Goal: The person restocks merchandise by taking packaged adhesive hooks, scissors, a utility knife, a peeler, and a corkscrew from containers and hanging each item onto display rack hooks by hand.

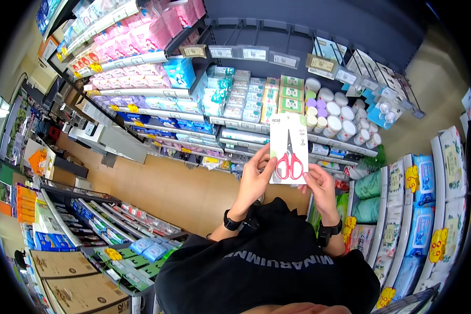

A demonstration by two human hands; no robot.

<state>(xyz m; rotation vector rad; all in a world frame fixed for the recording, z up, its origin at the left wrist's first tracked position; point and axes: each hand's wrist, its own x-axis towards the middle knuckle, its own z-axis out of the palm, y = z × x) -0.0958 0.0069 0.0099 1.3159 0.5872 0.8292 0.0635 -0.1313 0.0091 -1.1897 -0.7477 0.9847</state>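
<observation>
A pair of scissors [289, 163] with red handles is mounted on a white backing card [301, 133], held upright in front of me. The blades point up. My left hand [257, 177] grips the card's lower left edge, thumb on the front. At the lower right corner, my right hand [321, 187] pinches the card, thumb in front and the other fingers mostly behind it. Directly behind the card is a shelf with green and white boxes [291, 93] and white-lidded tubs [346, 113].
Pink packs [150, 36] fill shelves at the upper left. Metal hooks with price tags [254, 54] line the back wall. Wet-wipe packs [422, 230] stand on the right shelves. Cardboard boxes [86, 290] sit lower left. The brown floor [167, 191] runs between the shelves.
</observation>
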